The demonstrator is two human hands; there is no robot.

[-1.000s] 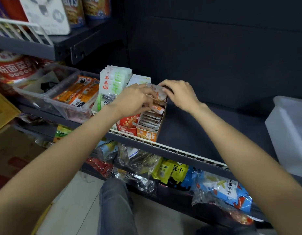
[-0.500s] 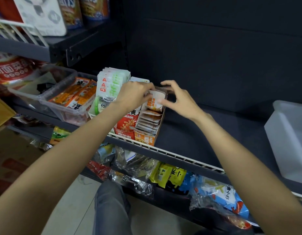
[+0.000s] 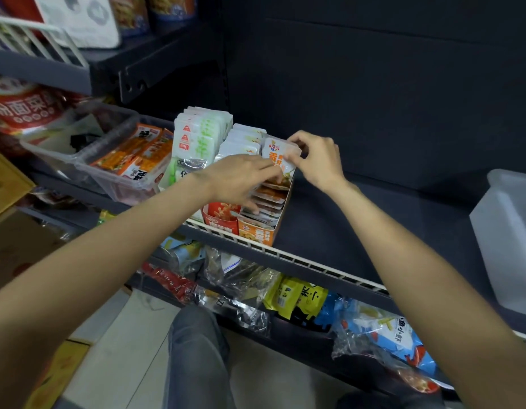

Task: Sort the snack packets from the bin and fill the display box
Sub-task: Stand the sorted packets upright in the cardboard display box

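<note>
Upright, both hands [image 3: 285, 169] pinch one packet [image 3: 275, 156] — white, orange-printed.

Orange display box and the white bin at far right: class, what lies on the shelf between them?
Nothing: in the head view the dark shelf is bare from the orange display box to the white bin.

left hand [image 3: 241, 178] fingers on upright white-and-orange snack packet [image 3: 278, 156] | right hand [image 3: 315, 159] pinching the packet's top right corner | packet at rear of orange cardboard display box [image 3: 260, 233], at dark shelf's [image 3: 359, 231] front edge | translucent white plastic bin [image 3: 509, 240] at shelf's right end | clear plastic tray [image 3: 108, 175] left
</note>
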